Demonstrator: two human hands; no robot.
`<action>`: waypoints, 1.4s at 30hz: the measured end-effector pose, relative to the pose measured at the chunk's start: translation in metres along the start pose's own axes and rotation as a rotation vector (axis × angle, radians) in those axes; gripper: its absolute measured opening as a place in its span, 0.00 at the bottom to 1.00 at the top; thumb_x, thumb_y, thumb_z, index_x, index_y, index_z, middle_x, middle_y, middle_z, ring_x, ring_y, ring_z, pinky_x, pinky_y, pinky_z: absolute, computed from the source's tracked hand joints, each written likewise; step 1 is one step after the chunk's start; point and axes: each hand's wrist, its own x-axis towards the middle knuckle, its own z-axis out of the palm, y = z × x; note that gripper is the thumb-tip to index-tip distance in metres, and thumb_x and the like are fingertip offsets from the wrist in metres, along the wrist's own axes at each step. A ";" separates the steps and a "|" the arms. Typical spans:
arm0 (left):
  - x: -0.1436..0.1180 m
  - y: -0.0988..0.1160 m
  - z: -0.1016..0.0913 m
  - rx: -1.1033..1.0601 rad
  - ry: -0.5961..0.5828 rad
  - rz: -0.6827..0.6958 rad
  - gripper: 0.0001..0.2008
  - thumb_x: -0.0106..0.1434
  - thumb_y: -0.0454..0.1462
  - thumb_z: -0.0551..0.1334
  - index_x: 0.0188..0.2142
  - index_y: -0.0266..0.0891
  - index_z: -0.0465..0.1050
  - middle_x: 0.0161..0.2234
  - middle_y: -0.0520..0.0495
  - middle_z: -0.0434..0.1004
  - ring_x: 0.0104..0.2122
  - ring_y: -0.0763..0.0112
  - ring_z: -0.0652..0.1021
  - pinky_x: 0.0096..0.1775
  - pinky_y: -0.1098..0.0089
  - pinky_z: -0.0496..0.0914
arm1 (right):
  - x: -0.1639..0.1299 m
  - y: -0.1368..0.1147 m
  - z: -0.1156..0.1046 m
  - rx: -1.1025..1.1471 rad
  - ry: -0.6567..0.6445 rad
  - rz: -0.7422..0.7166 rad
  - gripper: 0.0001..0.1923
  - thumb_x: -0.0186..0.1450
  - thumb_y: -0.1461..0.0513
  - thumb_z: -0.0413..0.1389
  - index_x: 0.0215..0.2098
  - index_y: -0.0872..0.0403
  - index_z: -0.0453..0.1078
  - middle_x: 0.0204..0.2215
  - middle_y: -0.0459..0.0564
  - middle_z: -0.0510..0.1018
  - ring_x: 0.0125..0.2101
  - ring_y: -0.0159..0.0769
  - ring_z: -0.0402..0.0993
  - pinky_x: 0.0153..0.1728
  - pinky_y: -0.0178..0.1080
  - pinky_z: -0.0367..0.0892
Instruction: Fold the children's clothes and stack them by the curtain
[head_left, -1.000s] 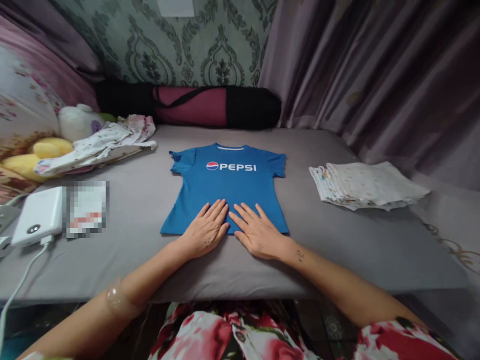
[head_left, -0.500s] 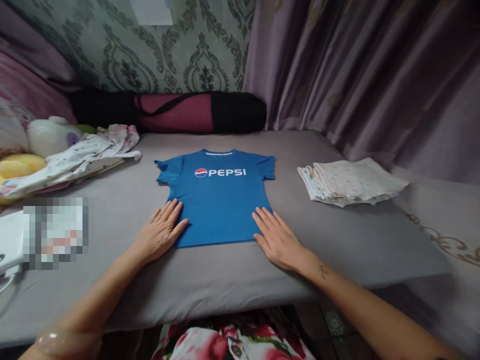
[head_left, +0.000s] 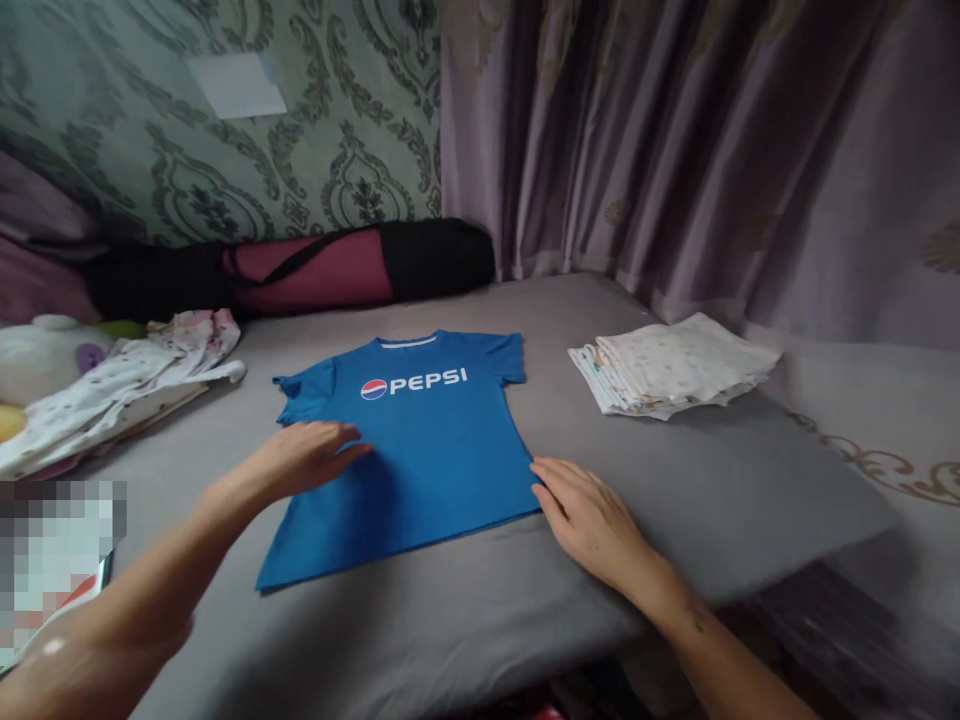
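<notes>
A blue short-sleeved T-shirt (head_left: 435, 470) with a PEPSI print lies front up on the grey bed sheet, its neckline away from me. My left hand (head_left: 311, 455) hovers over the shirt's left side, fingers loosely stretched and casting a shadow on the cloth. At the lower right edge of the shirt is my right hand (head_left: 589, 515). Its thumb and fingertips come together on the side seam and appear to pinch the cloth there, though the fingertips are partly hidden.
A stack of folded white patterned cloths (head_left: 675, 370) lies to the right. At left are a heap of spotted clothing (head_left: 127, 380) and a plush toy (head_left: 41, 360). A long black and maroon bag (head_left: 322, 270) runs along the wall, beside the purple curtain (head_left: 555, 150).
My left hand has lifted off the shirt. My right hand has slid from lying flat on the shirt to its right edge, and the lower left part spreads wider. The view has turned right.
</notes>
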 end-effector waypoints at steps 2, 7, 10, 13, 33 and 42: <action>0.056 0.026 -0.010 -0.115 -0.089 0.125 0.22 0.65 0.51 0.49 0.38 0.45 0.78 0.35 0.44 0.81 0.35 0.60 0.79 0.36 0.66 0.70 | 0.007 -0.008 0.001 -0.008 0.063 0.143 0.15 0.72 0.59 0.45 0.46 0.53 0.72 0.43 0.52 0.79 0.44 0.40 0.75 0.44 0.41 0.69; 0.187 0.112 -0.005 -0.408 -0.056 0.212 0.13 0.63 0.40 0.56 0.37 0.38 0.78 0.32 0.46 0.80 0.35 0.65 0.78 0.37 0.73 0.68 | 0.013 -0.023 0.017 -0.101 0.183 0.345 0.09 0.69 0.59 0.52 0.31 0.51 0.67 0.30 0.50 0.74 0.32 0.38 0.72 0.33 0.39 0.63; 0.237 0.154 0.008 -0.414 -0.070 0.069 0.10 0.62 0.36 0.58 0.36 0.38 0.79 0.34 0.47 0.80 0.38 0.67 0.79 0.40 0.74 0.69 | 0.011 -0.023 0.026 -0.102 0.215 0.363 0.08 0.67 0.61 0.53 0.29 0.51 0.65 0.29 0.49 0.72 0.32 0.39 0.71 0.34 0.39 0.62; 0.266 0.181 0.020 -0.382 -0.082 -0.045 0.12 0.62 0.41 0.61 0.37 0.34 0.78 0.38 0.39 0.80 0.42 0.60 0.79 0.42 0.69 0.70 | 0.010 -0.020 0.029 -0.079 0.223 0.361 0.07 0.67 0.63 0.53 0.29 0.51 0.64 0.29 0.49 0.72 0.32 0.39 0.70 0.35 0.39 0.61; 0.306 0.168 0.028 -0.757 -0.038 -0.412 0.08 0.59 0.32 0.62 0.38 0.31 0.76 0.33 0.35 0.78 0.36 0.59 0.80 0.38 0.64 0.74 | 0.009 -0.027 0.031 0.265 0.273 0.271 0.15 0.65 0.64 0.52 0.50 0.51 0.65 0.38 0.51 0.81 0.37 0.40 0.80 0.38 0.40 0.73; 0.275 0.092 -0.016 -1.215 0.043 -0.610 0.04 0.62 0.32 0.60 0.37 0.34 0.72 0.19 0.52 0.67 0.22 0.75 0.72 0.29 0.73 0.71 | 0.011 -0.033 0.026 0.384 0.286 0.123 0.14 0.66 0.65 0.50 0.50 0.51 0.66 0.37 0.51 0.79 0.37 0.37 0.78 0.41 0.39 0.74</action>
